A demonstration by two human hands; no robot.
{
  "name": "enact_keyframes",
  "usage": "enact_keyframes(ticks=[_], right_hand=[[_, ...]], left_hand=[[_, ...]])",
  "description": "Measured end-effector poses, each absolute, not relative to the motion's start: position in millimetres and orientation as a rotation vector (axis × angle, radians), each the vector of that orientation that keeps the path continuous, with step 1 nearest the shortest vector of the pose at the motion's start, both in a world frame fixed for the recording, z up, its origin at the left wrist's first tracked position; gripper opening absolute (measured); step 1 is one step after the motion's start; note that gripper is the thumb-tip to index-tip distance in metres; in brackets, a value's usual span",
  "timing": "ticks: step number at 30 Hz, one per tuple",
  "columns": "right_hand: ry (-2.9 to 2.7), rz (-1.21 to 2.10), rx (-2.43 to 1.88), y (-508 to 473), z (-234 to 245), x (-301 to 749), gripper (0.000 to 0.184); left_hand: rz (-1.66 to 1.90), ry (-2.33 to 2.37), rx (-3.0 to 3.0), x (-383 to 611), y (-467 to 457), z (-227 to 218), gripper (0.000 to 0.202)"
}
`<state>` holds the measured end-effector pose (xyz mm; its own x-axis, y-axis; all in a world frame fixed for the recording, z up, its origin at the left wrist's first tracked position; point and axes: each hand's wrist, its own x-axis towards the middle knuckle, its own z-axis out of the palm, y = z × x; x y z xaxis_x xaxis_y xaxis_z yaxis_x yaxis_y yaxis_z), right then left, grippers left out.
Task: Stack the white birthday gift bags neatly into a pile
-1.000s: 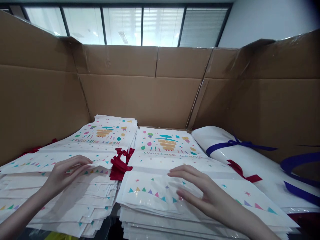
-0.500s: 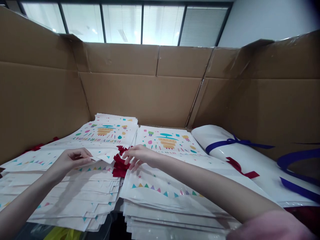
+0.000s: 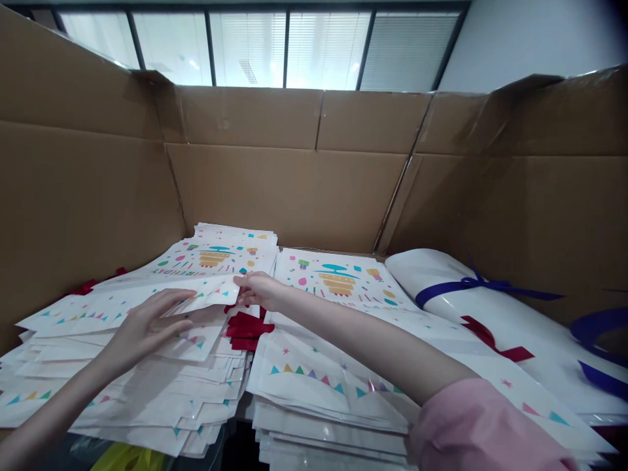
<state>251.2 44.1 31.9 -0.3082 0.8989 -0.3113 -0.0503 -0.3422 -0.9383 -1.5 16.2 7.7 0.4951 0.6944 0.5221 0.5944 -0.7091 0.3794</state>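
My right hand (image 3: pixel 259 290) pinches the near right corner of the top white birthday-print bag (image 3: pixel 214 292) on the left stack, holding that corner raised. My left hand (image 3: pixel 156 322) lies over the same stack, its fingers and thumb spread, with the fingertips close to the lifted edge. Whether they touch it I cannot tell. Coloured bunting and a cake are printed on the bags. Dark red ribbons (image 3: pixel 248 330) lie bunched between the left stack and the right stack of bags (image 3: pixel 314 356), just below my right hand.
Tall cardboard walls (image 3: pixel 289 190) surround the stacks at the back and sides. On the right lies a white rolled bundle (image 3: pixel 441 271) tied with blue ribbon (image 3: pixel 456 286), and a loose red ribbon (image 3: pixel 495 340). Something yellow (image 3: pixel 128 458) shows below the left stack.
My right hand has moved up from the red ribbons to the bag's corner and lifted it. My left hand's pinch on the bag's edge has loosened and its fingers have spread.
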Motion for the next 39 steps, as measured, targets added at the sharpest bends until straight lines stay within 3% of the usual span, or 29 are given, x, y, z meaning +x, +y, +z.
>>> enact_keyframes(ticks=[8,13,19,21,27,33,39], right_hand=[[-1.259,1.524,-1.197,26.0,75.2,305.8,0.015],[-1.336,1.417,-1.202,-23.5,93.3,383.3,0.017],[-1.240,1.282,-1.432,-110.1,73.6,470.7,0.063],[-1.195,1.244,-1.522,-137.0,64.0,491.8,0.070],[-1.107,1.207,-1.714,-197.5,45.2,539.0,0.074],[-1.058,1.204,-1.794,-231.7,40.3,573.6,0.073],[-1.166,1.075,-1.881,-251.7,38.2,604.1,0.073]], left_hand=[[1.273,1.223,3.098,-21.3,25.7,-3.3,0.028],[1.207,1.012,3.240,8.2,3.6,13.8,0.038],[1.132,0.584,3.239,80.4,-31.9,17.1,0.039],[1.054,0.472,3.235,104.4,-41.7,15.3,0.038],[0.821,0.221,3.269,160.5,-68.0,13.8,0.032],[0.636,0.099,3.263,192.2,-89.8,9.1,0.040],[0.708,0.077,3.279,200.5,-100.3,12.0,0.035]])
